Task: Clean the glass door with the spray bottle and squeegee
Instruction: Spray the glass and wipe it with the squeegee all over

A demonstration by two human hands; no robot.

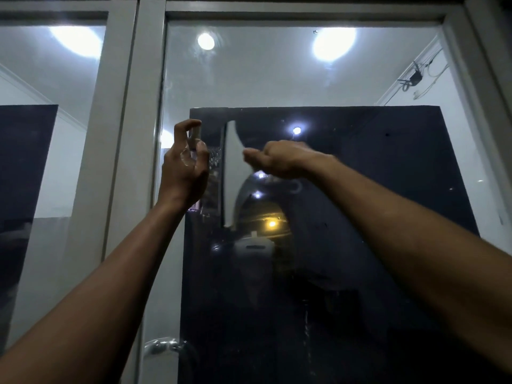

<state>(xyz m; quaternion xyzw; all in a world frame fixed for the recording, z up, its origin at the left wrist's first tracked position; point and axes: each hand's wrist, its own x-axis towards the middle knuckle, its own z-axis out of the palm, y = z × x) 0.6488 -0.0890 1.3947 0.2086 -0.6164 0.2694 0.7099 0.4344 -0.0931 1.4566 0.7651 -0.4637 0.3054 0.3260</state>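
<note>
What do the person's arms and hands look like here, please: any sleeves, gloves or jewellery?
Both forearms are bare up to the frame edge, with no sleeves in view. The left hand and right hand wear no gloves. No watch, bracelet or ring shows on either wrist or on the visible fingers, though the light is dim.

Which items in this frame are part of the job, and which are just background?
In use:
- spray bottle, gripped by the left hand
- squeegee, held upright against the glass by the right hand
- glass door, with droplets by the squeegee

Background:
- door handle
- white frame
- cables in the far ceiling corner
- ceiling lights
</note>
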